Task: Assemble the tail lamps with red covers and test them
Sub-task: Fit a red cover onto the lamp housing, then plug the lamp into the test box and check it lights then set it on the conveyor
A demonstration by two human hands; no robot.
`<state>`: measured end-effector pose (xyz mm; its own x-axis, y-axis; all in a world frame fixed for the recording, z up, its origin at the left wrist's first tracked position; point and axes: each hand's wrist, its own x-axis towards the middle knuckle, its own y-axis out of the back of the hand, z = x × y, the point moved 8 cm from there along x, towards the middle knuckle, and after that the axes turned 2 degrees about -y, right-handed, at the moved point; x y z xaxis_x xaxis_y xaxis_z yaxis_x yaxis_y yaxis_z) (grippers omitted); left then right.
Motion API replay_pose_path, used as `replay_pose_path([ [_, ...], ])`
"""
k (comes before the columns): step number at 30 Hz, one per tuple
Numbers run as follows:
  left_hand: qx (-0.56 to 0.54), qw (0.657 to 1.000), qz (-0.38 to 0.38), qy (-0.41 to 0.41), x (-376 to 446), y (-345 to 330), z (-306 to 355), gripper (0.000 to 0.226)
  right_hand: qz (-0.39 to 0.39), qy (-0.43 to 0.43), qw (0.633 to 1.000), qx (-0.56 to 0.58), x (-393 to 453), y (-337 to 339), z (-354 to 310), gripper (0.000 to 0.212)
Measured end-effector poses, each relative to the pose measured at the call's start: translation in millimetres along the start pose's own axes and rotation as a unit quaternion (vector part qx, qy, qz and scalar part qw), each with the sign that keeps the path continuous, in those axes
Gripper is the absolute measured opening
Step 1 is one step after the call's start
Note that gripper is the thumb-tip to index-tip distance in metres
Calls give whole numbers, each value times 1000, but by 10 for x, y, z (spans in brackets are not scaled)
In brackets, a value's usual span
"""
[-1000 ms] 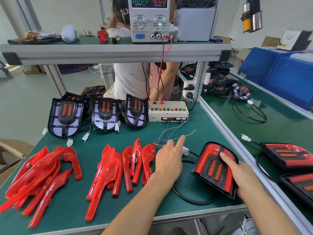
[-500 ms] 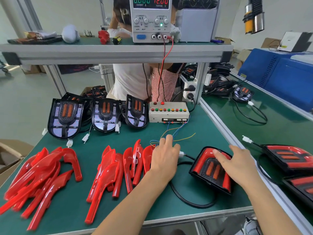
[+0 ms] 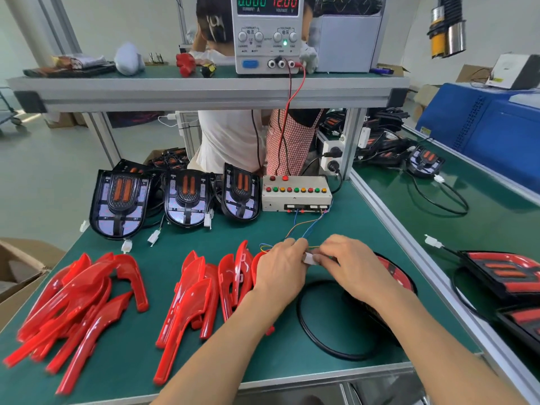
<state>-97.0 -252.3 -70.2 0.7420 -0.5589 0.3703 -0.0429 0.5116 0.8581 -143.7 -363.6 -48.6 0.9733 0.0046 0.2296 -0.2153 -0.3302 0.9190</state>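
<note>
Left of the white connector (image 3: 309,258), red covers (image 3: 87,299) lie waiting; our left hand (image 3: 280,270) and right hand (image 3: 350,267) pinch it together, the covered tail lamp (image 3: 394,276) just right. Misaligned halves could bend pins.

Bright, even daylight-white light fills the room, and shadows under the hands on the green bench (image 3: 336,229) are soft and faint. The glossy red covers (image 3: 87,302) carry white glare streaks. The wide lens bends the shelf (image 3: 204,92) and the bench edges outward towards the corners. The centre is sharp; the red covers at lower left look slightly smeared.
</note>
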Motion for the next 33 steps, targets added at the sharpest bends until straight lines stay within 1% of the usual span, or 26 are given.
replay_pose_path([
  [2, -17, 1000, -2, 3, 26, -6, -7, 11, 10, -17, 999, 44, -5, 25, 63, 17],
  [6, -70, 997, 11, 31, 83, 43, -112, 12, -2, -44, 995, 84, -19, 26, 114, 23],
  [8, -95, 995, 11, 27, 104, 75, -127, 16, 23, -62, 992, 110, -27, 78, 146, 22],
  [10, -124, 992, 5, 16, 129, 98, -139, 19, 47, -88, 989, 108, -26, 135, 200, 22],
  [13, -166, 986, -14, 10, 175, 100, -193, 19, 37, -109, 990, 80, -6, 134, 232, 22],
  [18, -176, 984, -26, -4, 202, 117, -211, 18, 25, -96, 992, 84, -16, 110, 222, 20],
  [22, -159, 986, -44, -8, 209, 88, -201, 19, 38, -76, 993, 81, -25, 113, 187, 17],
  [27, -168, 985, -38, -4, 195, 113, -212, 18, 52, -66, 994, 64, -21, 122, 184, 10],
  [31, -171, 985, -36, 3, 196, 138, -206, 19, 50, -73, 993, 80, -32, 117, 187, 14],
  [33, -173, 984, -34, 9, 193, 141, -215, 19, 34, -86, 991, 101, -35, 99, 202, 20],
])
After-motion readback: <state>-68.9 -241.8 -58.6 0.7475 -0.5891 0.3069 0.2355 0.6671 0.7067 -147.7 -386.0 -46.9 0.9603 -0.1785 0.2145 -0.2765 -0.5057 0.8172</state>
